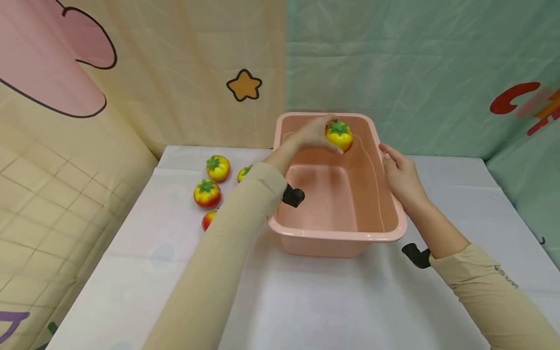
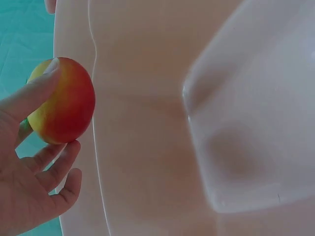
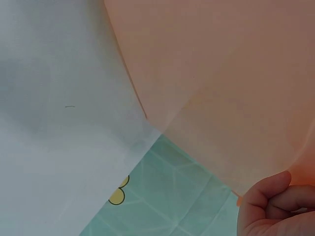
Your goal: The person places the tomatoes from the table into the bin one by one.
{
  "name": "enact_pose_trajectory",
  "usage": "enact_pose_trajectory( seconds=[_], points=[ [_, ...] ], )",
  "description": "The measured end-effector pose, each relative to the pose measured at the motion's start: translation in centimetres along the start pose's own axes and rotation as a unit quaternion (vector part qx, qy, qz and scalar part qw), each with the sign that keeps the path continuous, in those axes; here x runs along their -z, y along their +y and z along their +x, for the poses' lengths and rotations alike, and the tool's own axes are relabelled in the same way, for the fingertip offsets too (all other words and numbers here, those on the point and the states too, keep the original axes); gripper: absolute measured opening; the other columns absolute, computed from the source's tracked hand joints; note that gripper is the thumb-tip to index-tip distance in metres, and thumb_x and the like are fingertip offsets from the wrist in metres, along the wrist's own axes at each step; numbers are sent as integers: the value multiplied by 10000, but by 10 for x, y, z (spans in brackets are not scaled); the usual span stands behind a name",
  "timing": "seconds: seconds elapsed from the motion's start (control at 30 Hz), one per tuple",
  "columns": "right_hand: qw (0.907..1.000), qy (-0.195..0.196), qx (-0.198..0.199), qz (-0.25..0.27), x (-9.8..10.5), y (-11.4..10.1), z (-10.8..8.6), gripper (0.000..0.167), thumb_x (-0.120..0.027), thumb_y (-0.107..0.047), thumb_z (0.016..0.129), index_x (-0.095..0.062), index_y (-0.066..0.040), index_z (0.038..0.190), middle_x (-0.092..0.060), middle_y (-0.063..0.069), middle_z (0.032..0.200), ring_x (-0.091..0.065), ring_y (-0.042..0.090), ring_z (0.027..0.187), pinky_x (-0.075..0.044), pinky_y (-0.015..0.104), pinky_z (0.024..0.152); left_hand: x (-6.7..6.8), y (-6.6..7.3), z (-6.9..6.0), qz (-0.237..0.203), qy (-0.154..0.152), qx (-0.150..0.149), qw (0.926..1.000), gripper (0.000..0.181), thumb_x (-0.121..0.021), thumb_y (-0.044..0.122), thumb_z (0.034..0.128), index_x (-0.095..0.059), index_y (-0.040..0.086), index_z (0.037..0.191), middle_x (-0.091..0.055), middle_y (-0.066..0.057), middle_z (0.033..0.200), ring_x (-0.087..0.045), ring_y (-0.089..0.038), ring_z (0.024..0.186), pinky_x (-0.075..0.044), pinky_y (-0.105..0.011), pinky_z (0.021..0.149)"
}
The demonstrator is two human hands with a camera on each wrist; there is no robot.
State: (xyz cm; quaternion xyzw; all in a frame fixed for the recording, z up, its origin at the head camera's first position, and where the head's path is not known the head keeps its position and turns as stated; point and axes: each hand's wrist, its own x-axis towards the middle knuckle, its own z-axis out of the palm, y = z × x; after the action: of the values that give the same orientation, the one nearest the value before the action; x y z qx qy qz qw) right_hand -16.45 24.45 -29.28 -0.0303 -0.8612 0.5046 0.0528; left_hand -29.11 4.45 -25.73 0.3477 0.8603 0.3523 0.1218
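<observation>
My left hand (image 1: 315, 133) pinches a yellow-and-red persimmon (image 1: 339, 136) with a green leafy top, above the inside of a pink plastic basin (image 1: 334, 236). In the left wrist view, the thumb lies across the persimmon (image 2: 69, 101) and fingertips touch its underside; the other fingers are loosely bent. On the basin's right side, my right hand (image 1: 401, 177) grips the rim. The right wrist view shows that hand (image 3: 275, 206) with curled fingers at the basin's edge, partly cut off by the frame.
Left of the basin, several similar fruits lie on the white-covered table (image 1: 332, 301): one persimmon (image 1: 218, 168), another persimmon (image 1: 207, 193), a red-and-yellow fruit (image 1: 209, 219) and one fruit (image 1: 243, 173) partly behind my sleeve. A fabric backdrop (image 1: 393, 63) stands behind the table.
</observation>
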Motion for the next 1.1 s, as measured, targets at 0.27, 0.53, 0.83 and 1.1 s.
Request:
enact_pose_trajectory(
  seconds=[0.27,0.53,0.83,1.1],
  points=[
    [10000,-56,14,0,-1,-3,0,488,-250,-276,1025,-253,-76,1470,-257,160,1492,-279,317,1342,-261,471,1073,7,-2,-5,107,-262,188,9994,775,-756,182,782,-330,46,1415,-408,-89,1387,-420,-217,1212,-411,-233,942],
    [10000,-71,-18,36,-1,-3,0,495,-246,-296,1025,-247,-87,1473,-253,140,1499,-293,307,1337,-271,465,1071,32,5,-23,-178,-409,360,9984,772,-736,214,804,-306,107,1435,-316,-106,1460,-363,-248,1296,-419,-301,965],
    [10000,-9,9,10,1,-2,0,496,-252,-292,1023,-259,-71,1467,-265,149,1492,-286,307,1339,-260,462,1077,72,6,-61,-358,-224,71,9991,743,-740,232,798,-347,160,1424,-385,-43,1415,-422,-274,1251,-448,-315,937],
    [10000,-10,-4,37,2,-2,-1,497,-256,-301,1021,-266,-83,1467,-275,149,1488,-294,298,1334,-266,458,1074,101,-15,-116,-449,67,270,9986,710,-735,224,803,-373,184,1412,-418,-31,1380,-445,-222,1192,-456,-370,925]
  ],
)
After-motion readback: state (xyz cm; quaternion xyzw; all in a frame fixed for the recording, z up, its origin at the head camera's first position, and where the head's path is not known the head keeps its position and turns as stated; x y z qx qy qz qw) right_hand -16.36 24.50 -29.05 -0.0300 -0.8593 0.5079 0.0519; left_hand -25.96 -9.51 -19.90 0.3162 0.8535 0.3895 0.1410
